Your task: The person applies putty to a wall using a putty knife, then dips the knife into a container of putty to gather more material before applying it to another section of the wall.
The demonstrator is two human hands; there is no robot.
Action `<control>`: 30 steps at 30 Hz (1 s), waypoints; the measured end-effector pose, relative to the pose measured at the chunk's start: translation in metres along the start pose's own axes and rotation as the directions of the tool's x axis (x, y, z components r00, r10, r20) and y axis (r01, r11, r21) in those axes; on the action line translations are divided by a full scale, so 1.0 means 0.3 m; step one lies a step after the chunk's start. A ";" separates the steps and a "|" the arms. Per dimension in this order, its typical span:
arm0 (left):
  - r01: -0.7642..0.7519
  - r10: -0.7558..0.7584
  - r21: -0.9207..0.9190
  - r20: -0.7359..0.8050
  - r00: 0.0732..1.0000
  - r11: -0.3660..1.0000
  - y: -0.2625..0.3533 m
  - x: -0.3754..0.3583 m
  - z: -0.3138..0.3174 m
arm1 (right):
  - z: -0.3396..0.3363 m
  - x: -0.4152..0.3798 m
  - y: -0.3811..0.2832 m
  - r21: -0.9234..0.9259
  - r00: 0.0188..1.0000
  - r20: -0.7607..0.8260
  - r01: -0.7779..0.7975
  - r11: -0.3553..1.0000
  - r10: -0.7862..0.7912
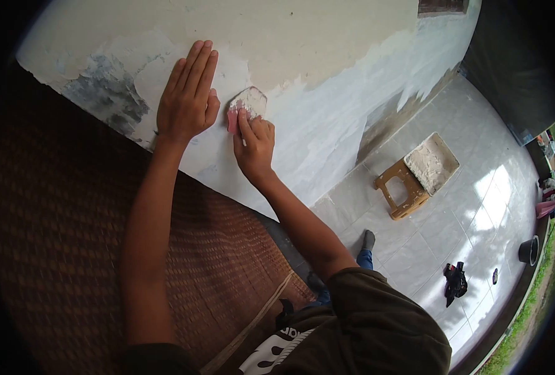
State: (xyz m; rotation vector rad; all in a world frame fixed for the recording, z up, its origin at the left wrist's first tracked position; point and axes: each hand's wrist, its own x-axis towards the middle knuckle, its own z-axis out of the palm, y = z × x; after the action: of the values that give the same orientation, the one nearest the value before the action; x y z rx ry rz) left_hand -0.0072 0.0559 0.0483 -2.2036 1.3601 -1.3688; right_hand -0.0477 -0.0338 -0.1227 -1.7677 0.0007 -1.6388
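My left hand (188, 97) lies against the wall (327, 94), its fingers stretched out and holding nothing. Just right of it, my right hand (255, 147) grips a putty scraper (249, 102) with a pink part under my fingers. The scraper's broad face is coated with whitish putty and is held at the wall. Smooth white filler surrounds both hands, with a bare beige area above. To the left of my left hand is a rough dark grey patch (111, 94). My fingers hide part of the scraper.
A putty-filled tray (433, 164) rests on a brown plastic stool (402, 189) on the tiled floor (383, 244). A woven mat surface (196, 262) runs beneath my arms. Farther right are a black item (455, 284) and a dark bucket (529, 251).
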 end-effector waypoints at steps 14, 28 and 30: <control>-0.015 0.012 -0.049 -0.049 0.999 0.999 -0.003 -0.005 0.008 | 0.003 0.215 0.067 0.001 0.994 -0.107 0.005 1.000 -0.005; -0.002 0.002 -0.014 -0.019 1.000 1.000 0.001 -0.002 0.004 | -0.173 0.146 0.070 0.063 0.995 -0.043 0.091 0.994 -0.088; -0.005 0.003 -0.035 -0.038 0.999 0.999 0.000 -0.004 0.008 | -0.111 0.245 0.079 0.023 0.992 -0.104 0.076 0.997 -0.073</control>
State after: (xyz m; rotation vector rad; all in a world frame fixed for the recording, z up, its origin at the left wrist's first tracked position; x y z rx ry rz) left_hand -0.0055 0.0562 0.0464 -2.2069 1.4115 -1.4025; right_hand -0.0518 -0.1011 -0.0725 -1.6792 -0.0401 -1.7738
